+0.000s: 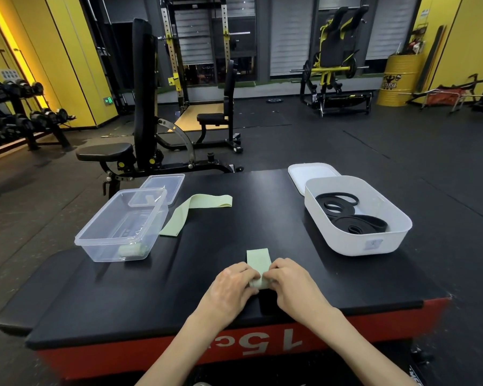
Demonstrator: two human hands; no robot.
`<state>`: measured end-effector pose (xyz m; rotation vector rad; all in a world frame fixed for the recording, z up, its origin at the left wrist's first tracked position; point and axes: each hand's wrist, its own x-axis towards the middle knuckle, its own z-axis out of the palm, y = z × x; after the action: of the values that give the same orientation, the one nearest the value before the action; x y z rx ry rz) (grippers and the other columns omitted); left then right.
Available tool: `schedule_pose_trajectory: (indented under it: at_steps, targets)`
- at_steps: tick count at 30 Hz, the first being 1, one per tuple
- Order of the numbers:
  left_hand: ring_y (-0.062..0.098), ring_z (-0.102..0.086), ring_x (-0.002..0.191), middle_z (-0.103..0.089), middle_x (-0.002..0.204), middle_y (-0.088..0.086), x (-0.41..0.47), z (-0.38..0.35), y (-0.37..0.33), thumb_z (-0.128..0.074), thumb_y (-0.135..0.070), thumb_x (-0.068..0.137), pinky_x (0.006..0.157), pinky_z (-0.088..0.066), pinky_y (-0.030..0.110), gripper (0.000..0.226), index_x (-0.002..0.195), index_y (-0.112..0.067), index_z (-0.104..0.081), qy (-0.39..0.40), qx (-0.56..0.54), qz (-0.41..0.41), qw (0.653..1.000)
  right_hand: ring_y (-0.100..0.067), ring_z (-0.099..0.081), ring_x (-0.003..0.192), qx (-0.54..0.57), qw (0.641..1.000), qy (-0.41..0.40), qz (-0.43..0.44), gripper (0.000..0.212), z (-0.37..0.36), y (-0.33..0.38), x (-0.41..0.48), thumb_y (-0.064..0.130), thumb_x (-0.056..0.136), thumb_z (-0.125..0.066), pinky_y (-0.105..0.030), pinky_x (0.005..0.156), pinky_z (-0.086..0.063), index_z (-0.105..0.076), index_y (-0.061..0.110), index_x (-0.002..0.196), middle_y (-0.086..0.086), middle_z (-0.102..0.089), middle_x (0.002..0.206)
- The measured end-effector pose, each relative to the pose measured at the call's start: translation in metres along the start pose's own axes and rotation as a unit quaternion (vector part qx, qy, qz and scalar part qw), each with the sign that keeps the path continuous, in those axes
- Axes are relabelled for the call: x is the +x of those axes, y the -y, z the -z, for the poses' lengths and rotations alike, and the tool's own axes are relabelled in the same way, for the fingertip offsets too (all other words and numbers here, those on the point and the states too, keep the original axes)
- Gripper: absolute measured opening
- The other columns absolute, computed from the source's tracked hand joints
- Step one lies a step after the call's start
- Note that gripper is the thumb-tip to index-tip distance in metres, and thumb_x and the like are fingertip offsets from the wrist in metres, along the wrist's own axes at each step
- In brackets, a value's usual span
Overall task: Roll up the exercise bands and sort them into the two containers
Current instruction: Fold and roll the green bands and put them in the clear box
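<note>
Inspection at this moment: the pale green flat elastic band (pixel 258 260) lies at the near centre of the black padded counter (pixel 234 232). Its long axis runs straight away from me, with the unrolled free end pointing to the far edge. The near end is wound into a small roll whose axis lies crosswise, left to right.

The left hand (pixel 230 285) and right hand (pixel 294 282) sit palm down, one at each end of that roll, and the forearms converge from the bottom edge. In each grip, curled fingers pinch the roll, with the fingertips nearly meeting over it.

A second pale green band (pixel 191 210) lies flat and bent at the far left centre. One end is just beside the clear rectangular plastic container (pixel 95 238), which holds one rolled green band (pixel 131 249) in its near corner. The clear lid (pixel 165 185) lies just behind it.

At right, the white oblong plastic tub (pixel 374 246) holds coiled black loop bands (pixel 349 218). The white lid (pixel 307 174) lies just behind it.
</note>
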<state>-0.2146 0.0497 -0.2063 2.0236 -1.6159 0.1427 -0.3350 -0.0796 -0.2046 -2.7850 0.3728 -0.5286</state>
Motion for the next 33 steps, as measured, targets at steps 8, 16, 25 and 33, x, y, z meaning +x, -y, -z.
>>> schedule_pose_trajectory:
  at_steps: [8, 16, 25, 33]
  targets:
    - [0.017, -0.059, 0.080, -0.063, 0.093, 0.003, 0.009, 0.002, 0.009, -0.061, -0.013, 0.086, 0.074, -0.037, 0.016, 0.015, 0.099, -0.008, -0.066, 0.020, -0.015, -0.012, 1.000, -0.018, -0.047, 0.104, 0.008, 1.000, 0.001, -0.003, 0.026, 0.005, 0.001, -0.002, 0.010, 0.088, -0.054, -0.026, 0.083, -0.040, -0.058, 0.014, 0.114, 0.001, -0.056, 0.109]
    - [0.020, -0.058, 0.089, -0.062, 0.100, 0.006, 0.010, 0.001, 0.009, -0.055, -0.015, 0.092, 0.080, -0.042, 0.020, 0.019, 0.108, -0.008, -0.065, 0.018, -0.024, 0.016, 0.999, -0.018, -0.049, 0.092, -0.013, 0.999, 0.024, -0.021, 0.020, 0.003, 0.001, 0.010, 0.005, 0.082, -0.053, -0.024, 0.075, -0.039, -0.066, 0.014, 0.095, 0.001, -0.060, 0.097]
    - [0.021, -0.061, 0.086, -0.063, 0.098, 0.002, 0.009, -0.003, 0.008, -0.069, -0.011, 0.081, 0.079, -0.050, 0.035, 0.019, 0.100, -0.009, -0.067, -0.015, -0.011, 0.023, 1.000, -0.022, -0.052, 0.091, -0.025, 0.997, 0.051, -0.042, 0.022, 0.005, 0.000, 0.019, 0.004, 0.083, -0.050, -0.030, 0.072, -0.042, -0.067, 0.012, 0.094, -0.004, -0.059, 0.094]
    - [0.023, -0.061, 0.084, -0.064, 0.096, 0.006, 0.012, -0.005, 0.014, -0.053, -0.015, 0.086, 0.079, -0.051, 0.036, 0.022, 0.102, -0.007, -0.066, -0.005, -0.013, 0.035, 0.999, -0.018, -0.047, 0.097, -0.003, 0.999, 0.036, -0.026, 0.017, 0.005, 0.001, 0.019, 0.012, 0.086, -0.057, -0.027, 0.078, -0.040, -0.061, 0.015, 0.101, 0.001, -0.053, 0.103]
